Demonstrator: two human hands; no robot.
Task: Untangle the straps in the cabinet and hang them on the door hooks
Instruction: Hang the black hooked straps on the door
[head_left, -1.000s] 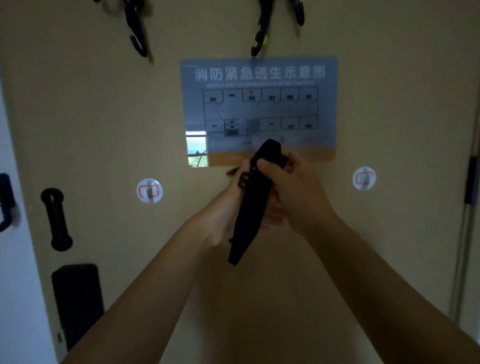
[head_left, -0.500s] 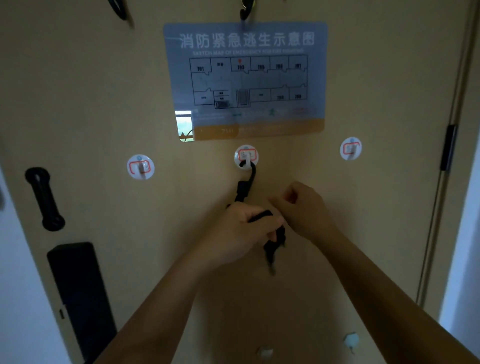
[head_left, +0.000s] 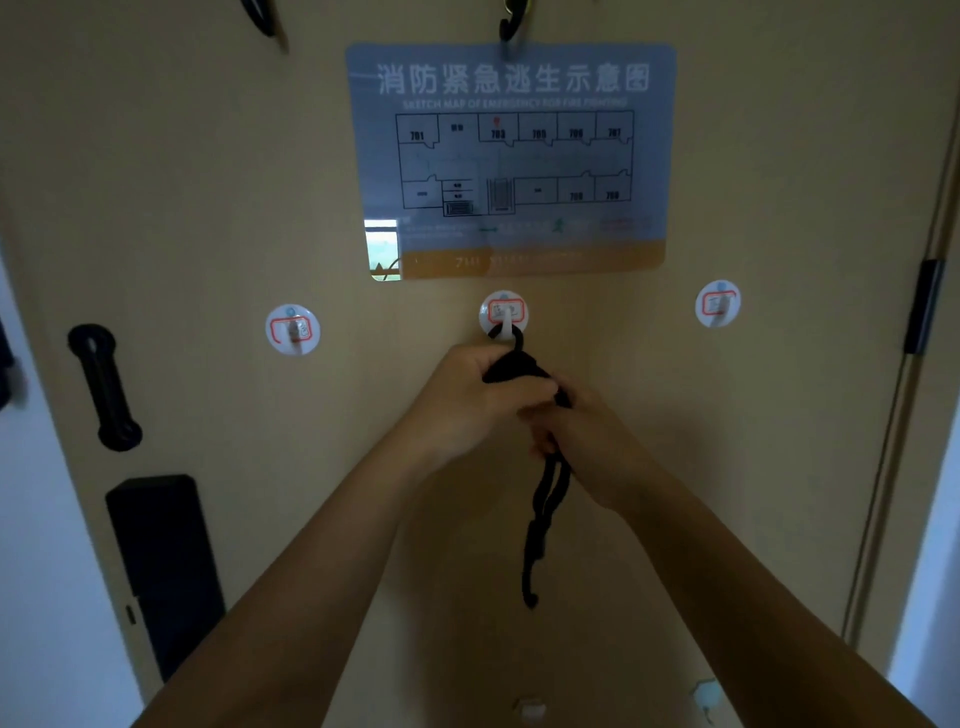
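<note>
The black woven strap hangs on the round white plastic hook. The left hand and right hand grip it at the hook's 6 o'clock.

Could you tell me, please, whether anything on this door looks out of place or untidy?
Only the black strap: it is looped on the middle hook, but it is bunched up where the left hand and right hand grip it, and its hanging tail looks twisted rather than flat.
</note>
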